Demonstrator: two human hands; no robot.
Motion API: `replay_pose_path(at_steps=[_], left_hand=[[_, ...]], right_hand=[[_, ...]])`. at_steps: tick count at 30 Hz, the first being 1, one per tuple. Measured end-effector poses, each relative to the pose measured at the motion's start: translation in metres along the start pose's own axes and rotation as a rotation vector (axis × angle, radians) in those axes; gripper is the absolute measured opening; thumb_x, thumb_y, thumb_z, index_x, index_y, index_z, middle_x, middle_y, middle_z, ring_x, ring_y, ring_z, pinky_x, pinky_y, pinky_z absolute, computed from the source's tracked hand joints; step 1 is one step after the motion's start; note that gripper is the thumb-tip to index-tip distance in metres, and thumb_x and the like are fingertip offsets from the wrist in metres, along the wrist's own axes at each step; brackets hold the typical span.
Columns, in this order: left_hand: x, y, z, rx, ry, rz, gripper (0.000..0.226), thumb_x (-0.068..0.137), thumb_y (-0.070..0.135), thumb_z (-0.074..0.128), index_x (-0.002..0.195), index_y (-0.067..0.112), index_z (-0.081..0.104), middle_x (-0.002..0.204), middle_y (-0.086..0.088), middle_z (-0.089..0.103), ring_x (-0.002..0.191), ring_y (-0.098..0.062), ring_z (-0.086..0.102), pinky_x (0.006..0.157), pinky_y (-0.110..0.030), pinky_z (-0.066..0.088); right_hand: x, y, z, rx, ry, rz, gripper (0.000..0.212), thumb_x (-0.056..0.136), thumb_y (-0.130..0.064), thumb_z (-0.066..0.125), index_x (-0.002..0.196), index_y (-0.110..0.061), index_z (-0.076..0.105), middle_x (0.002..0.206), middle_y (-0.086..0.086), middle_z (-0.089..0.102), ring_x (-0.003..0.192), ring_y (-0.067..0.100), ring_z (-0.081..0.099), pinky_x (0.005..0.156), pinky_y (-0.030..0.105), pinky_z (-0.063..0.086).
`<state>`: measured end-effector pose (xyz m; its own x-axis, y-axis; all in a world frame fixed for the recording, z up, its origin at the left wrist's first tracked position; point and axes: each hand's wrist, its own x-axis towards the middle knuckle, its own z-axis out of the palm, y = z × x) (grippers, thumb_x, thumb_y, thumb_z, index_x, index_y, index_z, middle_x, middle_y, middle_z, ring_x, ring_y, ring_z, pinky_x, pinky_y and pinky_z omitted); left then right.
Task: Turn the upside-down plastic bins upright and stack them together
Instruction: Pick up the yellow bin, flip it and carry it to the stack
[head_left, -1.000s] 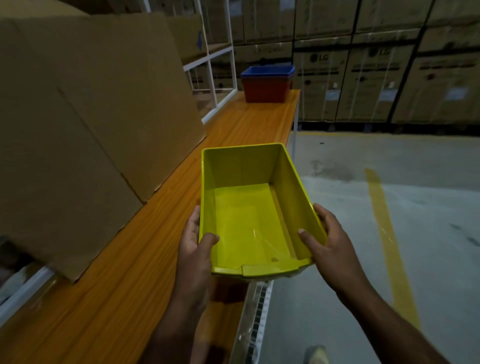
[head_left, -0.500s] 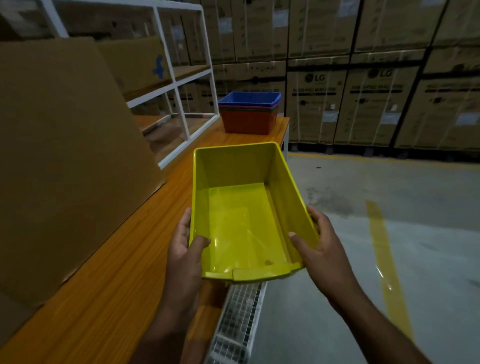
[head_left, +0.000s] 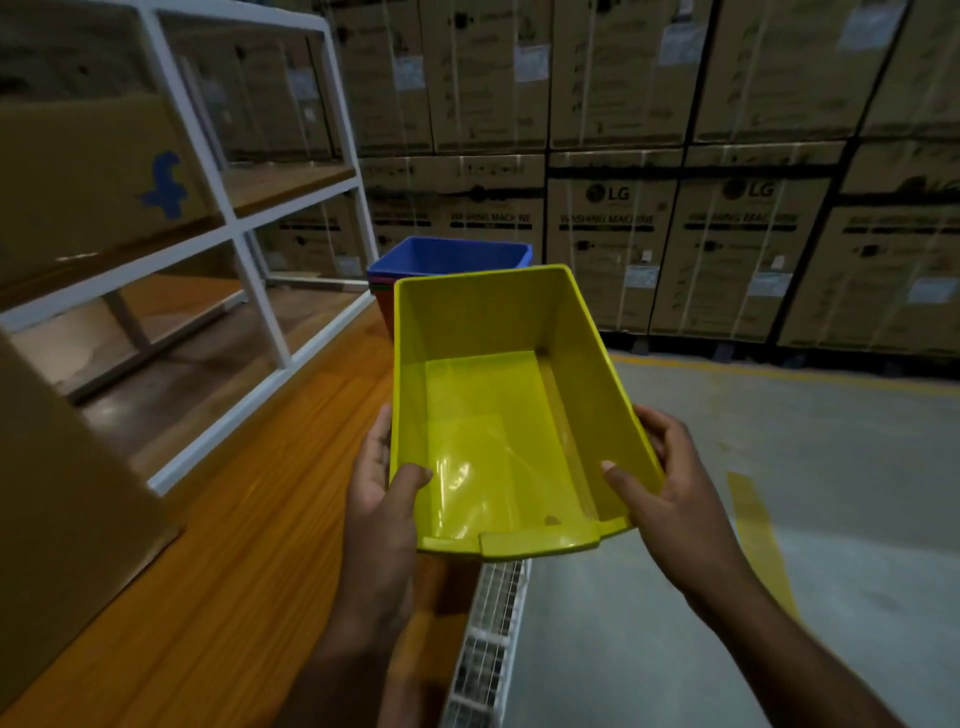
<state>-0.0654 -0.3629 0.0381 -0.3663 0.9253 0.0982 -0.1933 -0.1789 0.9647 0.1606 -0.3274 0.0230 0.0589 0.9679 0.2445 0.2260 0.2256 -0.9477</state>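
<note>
I hold an upright yellow plastic bin (head_left: 493, 415) in the air over the edge of the wooden table (head_left: 234, 545). My left hand (head_left: 382, 499) grips its left wall, thumb inside. My right hand (head_left: 660, 488) grips its right wall, thumb inside as well. Just beyond the yellow bin's far rim stands a stack of upright bins (head_left: 447, 260) with a blue one on top and a red one beneath; the yellow bin hides most of the stack.
A white metal shelf frame (head_left: 249, 218) with a cardboard box (head_left: 88, 182) stands on the left. Another large cardboard box (head_left: 62, 519) fills the near left. Stacked washing-machine cartons (head_left: 675, 182) line the back. Grey floor with yellow tape (head_left: 753, 530) lies to the right.
I have moved forward along the table with the yellow bin in both hands. The blue-topped stack is now much closer, right behind the yellow bin's far rim.
</note>
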Motion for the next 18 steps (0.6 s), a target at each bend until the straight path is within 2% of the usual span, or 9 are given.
replay_pose_path(at_steps=[5,8,11,13,16,18], left_hand=[[0.082,0.001,0.053,-0.006,0.009,0.062,0.067,0.093,-0.003,0.047,0.149,0.034,0.039,0.134,0.013,0.061,0.108,-0.008,0.068,0.071,-0.022,0.057],[0.128,-0.001,0.078,-0.032,0.021,0.091,0.070,0.091,-0.003,0.048,0.150,0.034,0.037,0.137,0.006,0.061,0.112,-0.016,0.068,0.074,-0.028,0.058],[0.169,-0.004,0.105,-0.044,0.050,0.140,0.070,0.089,0.003,0.052,0.149,0.037,0.039,0.134,0.003,0.064,0.111,-0.021,0.068,0.077,-0.033,0.058],[0.195,-0.005,0.126,-0.039,0.084,0.191,0.070,0.087,0.005,0.053,0.148,0.038,0.039,0.133,0.005,0.064,0.110,-0.020,0.068,0.076,-0.033,0.059],[0.235,-0.010,0.162,-0.028,0.167,0.255,0.070,0.090,-0.002,0.049,0.148,0.035,0.040,0.132,0.004,0.064,0.107,-0.018,0.069,0.076,-0.033,0.059],[0.260,-0.010,0.186,-0.023,0.226,0.281,0.072,0.086,0.001,0.052,0.150,0.032,0.038,0.133,0.004,0.063,0.109,-0.018,0.068,0.078,-0.033,0.059]], right_hand=[[0.104,0.009,-0.003,0.059,0.012,-0.059,0.053,0.092,-0.018,0.064,0.138,-0.033,0.044,0.129,-0.014,0.055,0.112,-0.002,0.056,0.089,0.032,0.052],[0.172,0.016,-0.001,0.075,0.000,-0.086,0.053,0.091,-0.024,0.065,0.140,-0.035,0.045,0.135,-0.008,0.053,0.119,0.006,0.054,0.095,0.041,0.052],[0.241,0.024,0.001,0.105,-0.035,-0.118,0.056,0.089,-0.027,0.065,0.142,-0.030,0.045,0.134,-0.004,0.051,0.117,0.008,0.055,0.096,0.045,0.052],[0.286,0.029,0.002,0.156,-0.072,-0.137,0.054,0.091,-0.022,0.065,0.142,-0.028,0.046,0.133,-0.006,0.053,0.115,0.007,0.057,0.095,0.041,0.053],[0.349,0.036,-0.001,0.234,-0.145,-0.163,0.052,0.091,-0.017,0.065,0.139,-0.027,0.046,0.124,-0.018,0.055,0.108,-0.005,0.057,0.090,0.029,0.053],[0.390,0.040,-0.004,0.268,-0.209,-0.165,0.050,0.091,-0.018,0.065,0.137,-0.028,0.046,0.125,-0.016,0.054,0.113,0.001,0.057,0.090,0.029,0.053]])
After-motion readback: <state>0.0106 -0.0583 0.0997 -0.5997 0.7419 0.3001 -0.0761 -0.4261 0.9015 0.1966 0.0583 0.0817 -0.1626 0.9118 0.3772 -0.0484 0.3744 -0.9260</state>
